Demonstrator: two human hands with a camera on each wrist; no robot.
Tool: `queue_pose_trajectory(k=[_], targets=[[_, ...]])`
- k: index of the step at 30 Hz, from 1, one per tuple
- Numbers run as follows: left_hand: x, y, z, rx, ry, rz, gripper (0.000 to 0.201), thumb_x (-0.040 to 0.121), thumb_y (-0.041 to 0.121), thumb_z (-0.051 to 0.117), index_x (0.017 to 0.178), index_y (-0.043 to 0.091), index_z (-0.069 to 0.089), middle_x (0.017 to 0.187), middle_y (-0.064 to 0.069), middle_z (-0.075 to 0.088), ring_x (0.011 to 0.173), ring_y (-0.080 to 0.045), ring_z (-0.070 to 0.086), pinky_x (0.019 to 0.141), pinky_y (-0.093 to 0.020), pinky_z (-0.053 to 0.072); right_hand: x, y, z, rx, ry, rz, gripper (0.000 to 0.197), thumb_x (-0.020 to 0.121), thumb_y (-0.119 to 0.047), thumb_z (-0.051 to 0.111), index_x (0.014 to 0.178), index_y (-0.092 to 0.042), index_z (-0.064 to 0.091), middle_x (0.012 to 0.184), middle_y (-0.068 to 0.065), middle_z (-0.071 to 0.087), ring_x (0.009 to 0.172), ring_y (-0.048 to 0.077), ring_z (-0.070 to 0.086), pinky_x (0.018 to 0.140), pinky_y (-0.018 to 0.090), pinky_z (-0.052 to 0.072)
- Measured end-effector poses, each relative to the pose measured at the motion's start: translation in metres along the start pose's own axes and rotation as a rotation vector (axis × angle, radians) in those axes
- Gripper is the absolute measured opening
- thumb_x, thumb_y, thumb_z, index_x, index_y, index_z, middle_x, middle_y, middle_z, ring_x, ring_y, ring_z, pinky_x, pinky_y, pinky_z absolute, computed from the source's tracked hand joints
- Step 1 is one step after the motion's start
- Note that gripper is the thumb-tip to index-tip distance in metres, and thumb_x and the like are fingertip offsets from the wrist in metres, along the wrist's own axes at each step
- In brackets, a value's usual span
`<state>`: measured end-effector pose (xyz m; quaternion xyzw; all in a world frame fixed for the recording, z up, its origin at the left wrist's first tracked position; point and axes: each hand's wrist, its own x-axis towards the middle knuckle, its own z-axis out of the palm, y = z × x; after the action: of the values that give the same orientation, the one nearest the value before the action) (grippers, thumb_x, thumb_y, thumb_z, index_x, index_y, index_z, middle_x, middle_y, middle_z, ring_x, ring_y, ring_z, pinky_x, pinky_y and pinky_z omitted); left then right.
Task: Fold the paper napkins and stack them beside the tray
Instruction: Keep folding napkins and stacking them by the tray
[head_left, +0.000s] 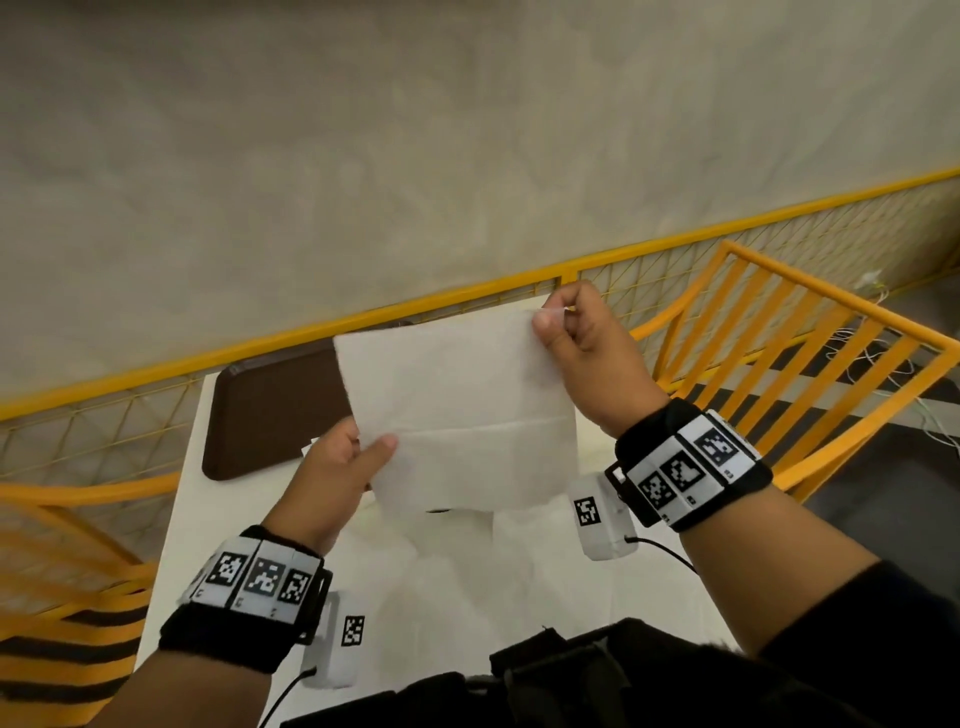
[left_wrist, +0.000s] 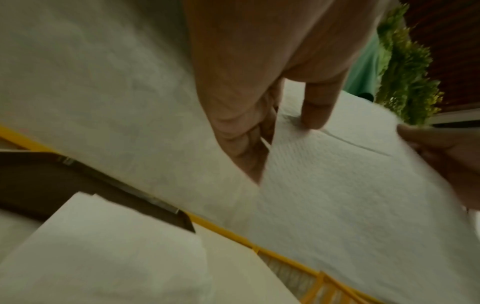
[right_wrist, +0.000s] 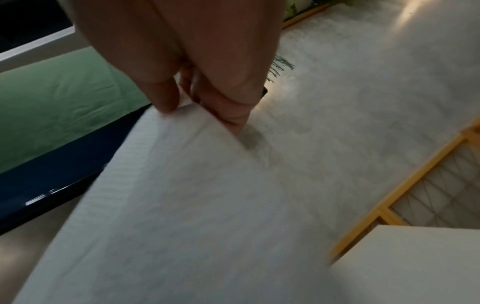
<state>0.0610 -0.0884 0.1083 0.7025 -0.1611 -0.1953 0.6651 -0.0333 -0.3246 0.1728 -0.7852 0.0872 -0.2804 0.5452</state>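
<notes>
here the white bench (head_left: 182, 499) stands against a yellow mesh railing (head_left: 467, 296) and a pale grey floor. the left hand (head_left: 332, 467) and right hand (head_left: 582, 353) each pinch a corner of an unfolded napkin (head_left: 457, 410), held up above the bench, partly hiding the brown tray (head_left: 270, 405). more napkins (head_left: 441, 566) lie below.
</notes>
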Motion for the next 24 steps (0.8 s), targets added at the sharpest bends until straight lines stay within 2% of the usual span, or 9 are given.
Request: queue_pose_trajectory(k=[4,8,10,12,14,19,22,23,24], targets=[[0.002,0.018,-0.009,-0.033,0.023,0.073,0.019,0.097,0.013,0.050,0.109,0.024,0.061,0.104,0.004,0.072,0.092,-0.014,0.068,0.075,-0.033,0.054,-0.006,0.019,-0.001,0.231,-0.196,0.345,0.061,0.069,-0.031,0.085,0.119,-0.020,0.052,0.109,0.008,0.071,0.096,0.025,0.071,0.081,0.044,0.058],[0.002,0.022,-0.024,-0.042,-0.025,0.050,0.020,0.093,0.014,0.059,0.111,0.023,0.062,0.106,0.002,0.073,0.097,-0.017,0.069,0.073,-0.031,0.057,-0.023,0.037,0.007,0.193,-0.265,0.392,0.033,0.085,-0.010,0.071,0.117,-0.008,0.065,0.108,0.009,0.073,0.102,0.030,0.069,0.085,0.042,0.057],[0.001,0.022,-0.029,-0.044,-0.065,0.020,0.025,0.096,0.013,0.051,0.118,0.021,0.060,0.113,-0.002,0.071,0.102,-0.020,0.067,0.076,-0.033,0.055,-0.027,0.039,0.008,0.225,-0.247,0.391,0.029,0.089,-0.016,0.066,0.118,-0.009,0.064,0.109,0.012,0.072,0.101,0.032,0.069,0.088,0.048,0.055],[0.001,0.020,-0.033,-0.081,-0.094,-0.007,0.027,0.099,0.011,0.043,0.118,0.021,0.060,0.109,-0.001,0.072,0.092,-0.014,0.070,0.067,-0.024,0.055,-0.028,0.038,0.009,0.249,-0.237,0.397,0.031,0.092,-0.028,0.062,0.113,-0.004,0.063,0.110,0.019,0.069,0.100,0.035,0.067,0.089,0.053,0.051],[0.001,0.019,-0.035,-0.123,-0.116,-0.037,0.028,0.100,0.011,0.039,0.114,0.020,0.061,0.100,0.000,0.074,0.081,-0.010,0.070,0.060,-0.019,0.054,-0.028,0.037,0.010,0.268,-0.220,0.399,0.033,0.093,-0.031,0.059,0.109,-0.003,0.064,0.111,0.021,0.068,0.098,0.034,0.067,0.087,0.049,0.053],[-0.001,0.018,-0.038,-0.180,-0.146,-0.015,0.036,0.098,0.004,0.037,0.112,0.025,0.063,0.100,0.000,0.074,0.081,-0.013,0.071,0.061,-0.024,0.057,-0.031,0.039,0.013,0.412,-0.176,0.362,0.022,0.095,-0.010,0.056,0.114,-0.013,0.066,0.104,0.020,0.071,0.093,0.032,0.069,0.077,0.038,0.058],[-0.003,0.016,-0.038,-0.274,-0.124,0.016,0.023,0.088,0.011,0.056,0.097,0.026,0.070,0.093,0.000,0.075,0.080,-0.016,0.072,0.063,-0.028,0.059,-0.033,0.041,0.016,0.584,-0.166,0.411,0.021,0.093,-0.005,0.054,0.105,-0.013,0.069,0.098,0.010,0.073,0.086,0.023,0.070,0.070,0.030,0.058],[-0.005,0.017,-0.038,-0.300,-0.118,0.018,0.017,0.076,0.021,0.070,0.092,0.025,0.073,0.091,-0.001,0.075,0.078,-0.017,0.072,0.061,-0.028,0.059,-0.033,0.041,0.016,0.617,-0.180,0.415,0.019,0.088,-0.007,0.058,0.101,-0.012,0.071,0.097,0.009,0.074,0.084,0.022,0.071,0.069,0.030,0.059],[-0.006,0.016,-0.038,-0.307,-0.124,0.022,0.029,0.061,0.029,0.081,0.089,0.025,0.076,0.090,-0.003,0.076,0.077,-0.019,0.072,0.060,-0.029,0.059,-0.034,0.041,0.017,0.639,-0.193,0.417,0.019,0.081,-0.010,0.065,0.098,-0.012,0.073,0.097,0.010,0.073,0.084,0.023,0.071,0.069,0.030,0.059]])
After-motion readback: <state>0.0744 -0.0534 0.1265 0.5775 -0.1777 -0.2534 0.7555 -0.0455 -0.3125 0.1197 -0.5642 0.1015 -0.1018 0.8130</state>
